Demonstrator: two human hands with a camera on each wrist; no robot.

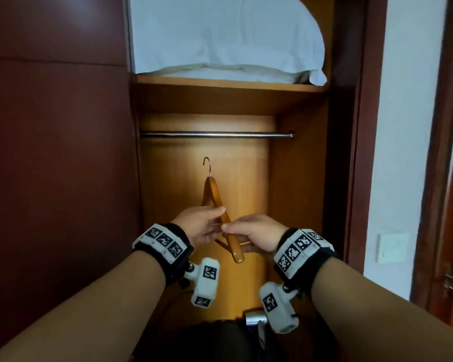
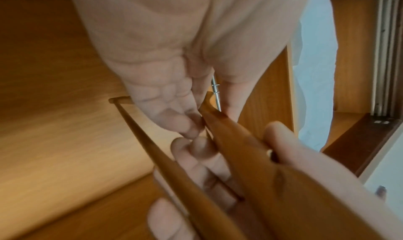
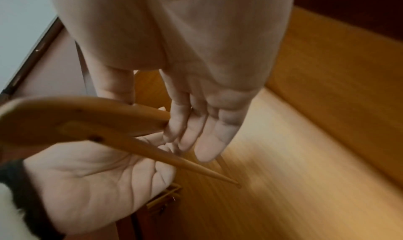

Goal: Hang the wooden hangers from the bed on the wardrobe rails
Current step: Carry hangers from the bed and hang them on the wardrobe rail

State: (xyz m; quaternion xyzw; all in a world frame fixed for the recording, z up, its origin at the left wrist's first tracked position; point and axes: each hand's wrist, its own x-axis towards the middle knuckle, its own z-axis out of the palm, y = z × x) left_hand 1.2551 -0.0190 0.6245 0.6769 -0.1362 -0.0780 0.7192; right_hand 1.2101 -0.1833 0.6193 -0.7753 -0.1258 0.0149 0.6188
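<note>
A wooden hanger (image 1: 211, 191) with a metal hook (image 1: 207, 163) stands upright inside the open wardrobe, its hook pointing up below the steel rail (image 1: 215, 134). My left hand (image 1: 215, 218) pinches the hanger's near arm, thumb on top and fingers beneath. My right hand (image 1: 228, 228) pinches the same arm just below, close to the crossbar. In the left wrist view the hanger arm (image 2: 240, 140) runs between thumb and curled fingers (image 2: 185, 123). The right wrist view shows the hanger's rounded end (image 3: 65, 116) and thin crossbar (image 3: 185, 162) under my right fingers (image 3: 196, 131). The rail is bare.
White bedding (image 1: 228, 43) fills the shelf (image 1: 220, 84) above the rail. A dark red wardrobe door (image 1: 55, 152) stands at the left, the dark frame (image 1: 351, 126) at the right. A light switch (image 1: 391, 248) sits on the white wall beyond.
</note>
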